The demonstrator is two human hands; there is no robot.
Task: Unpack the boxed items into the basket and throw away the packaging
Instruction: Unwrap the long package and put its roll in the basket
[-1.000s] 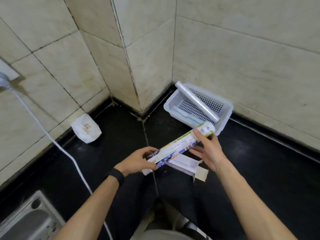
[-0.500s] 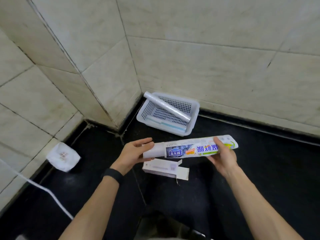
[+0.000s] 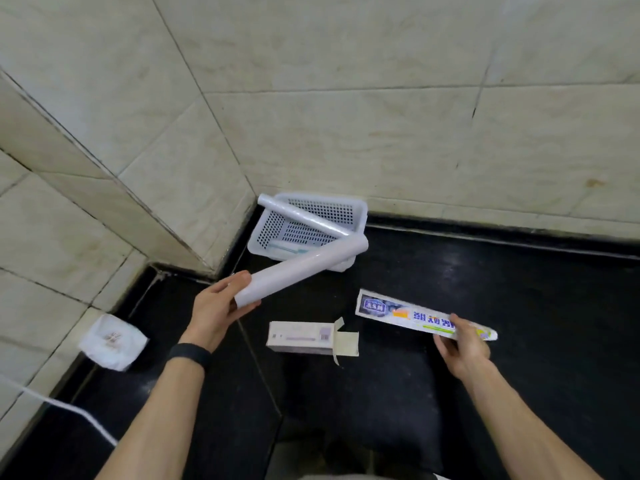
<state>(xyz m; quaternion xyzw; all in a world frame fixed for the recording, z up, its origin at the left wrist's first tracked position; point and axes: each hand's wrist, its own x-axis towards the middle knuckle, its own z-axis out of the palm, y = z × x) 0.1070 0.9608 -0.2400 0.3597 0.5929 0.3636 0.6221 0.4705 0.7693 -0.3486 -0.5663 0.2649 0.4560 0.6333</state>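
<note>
My left hand [image 3: 218, 308] grips the near end of a white roll [image 3: 301, 268], whose far end points at the white perforated basket [image 3: 360, 211] in the wall corner. Another white roll [image 3: 304, 216] lies across the basket's rim, and a thin blue-white item [image 3: 287, 249] rests inside. My right hand [image 3: 462, 346] holds the right end of a long printed box [image 3: 412, 315], level above the black counter. An opened white box [image 3: 304, 337] with its flaps out lies on the counter between my hands.
A small white packet [image 3: 110, 342] leans against the left wall tiles. A white cord [image 3: 62, 407] crosses the counter's lower left. Tiled walls close in on the back and left. The black counter [image 3: 519, 289] stretches to the right.
The white roll has come out of the printed box. My left hand now holds it toward the basket, while my right hand has moved right and down with the box.
</note>
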